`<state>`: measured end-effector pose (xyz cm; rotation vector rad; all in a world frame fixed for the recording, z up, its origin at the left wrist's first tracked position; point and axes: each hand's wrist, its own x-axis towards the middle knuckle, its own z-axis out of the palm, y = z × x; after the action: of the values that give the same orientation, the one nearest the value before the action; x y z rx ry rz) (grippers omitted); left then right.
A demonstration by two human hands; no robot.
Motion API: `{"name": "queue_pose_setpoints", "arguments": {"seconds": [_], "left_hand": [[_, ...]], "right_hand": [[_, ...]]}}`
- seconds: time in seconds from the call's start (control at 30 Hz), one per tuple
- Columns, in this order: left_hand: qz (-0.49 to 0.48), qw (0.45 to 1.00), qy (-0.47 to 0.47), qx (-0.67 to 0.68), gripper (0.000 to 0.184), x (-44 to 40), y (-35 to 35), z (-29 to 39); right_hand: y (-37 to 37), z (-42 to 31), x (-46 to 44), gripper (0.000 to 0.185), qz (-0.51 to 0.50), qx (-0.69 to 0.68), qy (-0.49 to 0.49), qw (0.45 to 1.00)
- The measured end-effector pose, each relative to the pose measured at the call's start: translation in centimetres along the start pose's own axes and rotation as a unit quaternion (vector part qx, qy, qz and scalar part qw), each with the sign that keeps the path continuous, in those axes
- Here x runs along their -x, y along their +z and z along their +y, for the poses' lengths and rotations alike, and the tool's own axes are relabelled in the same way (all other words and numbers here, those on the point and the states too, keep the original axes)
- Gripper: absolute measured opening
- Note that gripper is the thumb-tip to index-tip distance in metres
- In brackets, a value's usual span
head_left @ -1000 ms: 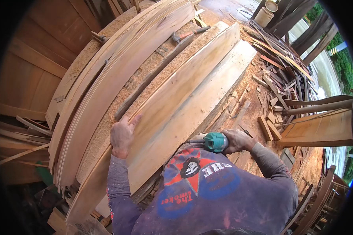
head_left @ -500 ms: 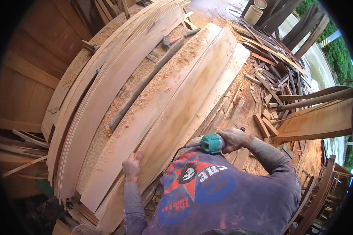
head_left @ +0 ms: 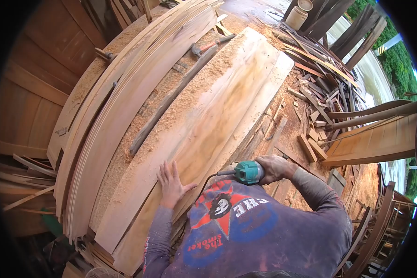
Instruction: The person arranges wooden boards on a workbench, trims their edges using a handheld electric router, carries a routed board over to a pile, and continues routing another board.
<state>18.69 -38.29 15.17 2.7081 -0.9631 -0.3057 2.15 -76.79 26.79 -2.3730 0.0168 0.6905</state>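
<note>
My left hand (head_left: 172, 185) lies with spread fingers across the edges of two long pale boards. One is the brown-streaked board (head_left: 227, 121); the other, on its left, is the sawdust-dusted board (head_left: 171, 143). A further pale board (head_left: 271, 83) lies to the right of them. Close to my torso, my right hand (head_left: 275, 169) is wrapped round a green power tool (head_left: 249, 173), with its dark cord running off to the left.
A stack of curved boards (head_left: 125, 102) stands at the left. Beyond the boards lie a hammer (head_left: 211, 46) and a dark wooden strip (head_left: 171, 99). Scrap wood (head_left: 326, 95) is heaped at the right, near a wooden panel (head_left: 373, 141).
The streaked board has moved right, then back left against the dusted board. My left hand has let go of its edge and spread flat. My right hand still holds the tool.
</note>
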Motion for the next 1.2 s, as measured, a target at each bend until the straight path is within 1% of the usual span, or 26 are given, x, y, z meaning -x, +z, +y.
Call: {"name": "queue_pose_setpoints", "arguments": {"seconds": [0.03, 0.1, 0.13, 0.2, 0.23, 0.3, 0.33, 0.4, 0.43, 0.5, 0.53, 0.6, 0.63, 0.7, 0.73, 0.8, 0.83, 0.9, 0.93, 0.97, 1.0, 1.03, 1.07, 1.1, 1.13, 1.2], "left_hand": [[-0.001, 1.0, 0.002, -0.001, 0.116, -0.5, 0.7, 0.1], [0.014, 0.999, -0.038, -0.017, 0.122, -1.4, 2.3, 0.3], [0.011, 0.999, -0.037, -0.017, 0.122, -1.9, 3.1, 0.6], [0.073, 0.988, -0.095, 0.097, 0.117, -3.1, 3.8, 1.5], [0.074, 0.988, -0.096, 0.097, 0.117, -3.4, 3.5, 2.0], [0.066, 0.973, -0.162, 0.15, 0.111, -3.6, 2.9, 3.1], [0.066, 0.973, -0.162, 0.151, 0.111, -2.9, 3.6, 3.6], [0.045, 0.978, -0.109, 0.175, 0.112, -0.7, 5.4, 4.3], [0.042, 0.978, -0.109, 0.172, 0.112, -0.1, 5.6, 4.8], [0.063, 0.995, -0.062, 0.051, 0.11, 1.0, 6.3, 5.9], [0.06, 0.995, -0.065, 0.056, 0.11, 1.3, 6.6, 5.7], [-0.031, 0.999, -0.009, 0.01, 0.113, 2.1, 6.7, 4.7], [-0.027, 0.999, -0.016, 0.015, 0.113, 2.2, 6.0, 4.9], [-0.106, 0.994, -0.008, 0.04, 0.109, 2.5, 3.9, 5.1], [-0.101, 0.994, -0.013, 0.041, 0.109, 2.4, 3.4, 5.5], [-0.144, 0.988, -0.034, 0.036, 0.108, 2.3, 2.9, 6.5], [-0.148, 0.988, -0.033, 0.039, 0.108, 2.4, 2.6, 6.9], [-0.177, 0.984, -0.022, -0.025, 0.105, 2.9, 2.4, 7.7], [-0.18, 0.983, -0.025, -0.02, 0.105, 3.3, 4.4, 7.6], [-0.096, 0.991, -0.009, -0.095, 0.103, 4.3, 7.5, 6.9], [-0.015, 0.985, 0.001, -0.173, 0.101, 5.6, 9.1, 6.4], [-0.028, 0.983, -0.019, -0.178, 0.101, 6.0, 8.4, 6.4], [-0.032, 0.988, 0.002, -0.152, 0.098, 5.7, 8.1, 6.4], [-0.036, 0.991, 0.021, -0.126, 0.095, 5.6, 7.2, 6.3], [-0.05, 0.99, -0.004, -0.132, 0.095, 5.7, 5.0, 6.3], [-0.084, 0.996, 0.012, 0.022, 0.088, 4.3, -0.6, 6.3]], "right_hand": [[0.1, 0.0, 0.1, 0.066, -0.001, 0.004, -0.001, 1.0], [0.6, 0.2, 0.6, 0.066, -0.003, 0.002, 0.001, 1.0], [0.8, 0.5, 0.8, 0.066, 0.001, -0.002, 0.001, 1.0], [1.1, 1.2, 1.1, 0.066, 0.003, -0.003, -0.002, 1.0], [1.5, 1.5, 1.3, 0.067, 0.009, -0.018, -0.002, 1.0], [1.9, 1.9, 1.5, 0.067, 0.017, -0.032, 0.0, 0.999], [2.0, 2.2, 1.6, 0.067, 0.017, -0.035, -0.004, 0.999], [1.7, 2.3, 1.4, 0.067, 0.017, -0.038, -0.01, 0.999], [1.4, 2.1, 1.3, 0.067, 0.012, -0.022, -0.006, 1.0], [1.4, 1.9, 1.1, 0.067, 0.005, -0.008, 0.003, 1.0], [1.2, 1.9, 1.1, 0.066, 0.01, -0.011, -0.004, 1.0], [0.6, 1.7, 1.5, 0.066, 0.006, -0.008, -0.01, 1.0], [0.3, 1.7, 1.7, 0.066, 0.001, -0.001, -0.013, 1.0], [-0.1, 1.7, 2.0, 0.067, -0.023, -0.013, 0.015, 1.0], [-0.5, 1.5, 2.1, 0.067, -0.05, 0.012, 0.043, 0.998], [-0.4, 1.9, 2.2, 0.067, -0.04, 0.015, 0.022, 0.999], [-0.1, 2.2, 2.4, 0.067, -0.03, 0.015, 0.006, 0.999], [0.3, 2.3, 2.7, 0.067, -0.038, 0.019, 0.015, 0.999], [0.2, 2.4, 2.7, 0.067, -0.043, 0.028, 0.017, 0.999], [0.1, 2.4, 2.9, 0.067, -0.051, 0.029, 0.014, 0.998], [0.2, 2.3, 3.2, 0.067, -0.039, 0.016, 0.025, 0.999], [0.3, 1.9, 3.2, 0.067, -0.034, 0.001, 0.03, 0.999], [-0.1, 1.5, 3.2, 0.068, -0.059, 0.004, 0.066, 0.996], [-0.1, 1.4, 3.1, 0.069, -0.058, -0.007, 0.078, 0.995], [-0.2, 1.4, 3.2, 0.069, -0.053, -0.008, 0.076, 0.996], [0.0, 2.1, 3.1, 0.069, -0.035, -0.003, 0.057, 0.998]]}}
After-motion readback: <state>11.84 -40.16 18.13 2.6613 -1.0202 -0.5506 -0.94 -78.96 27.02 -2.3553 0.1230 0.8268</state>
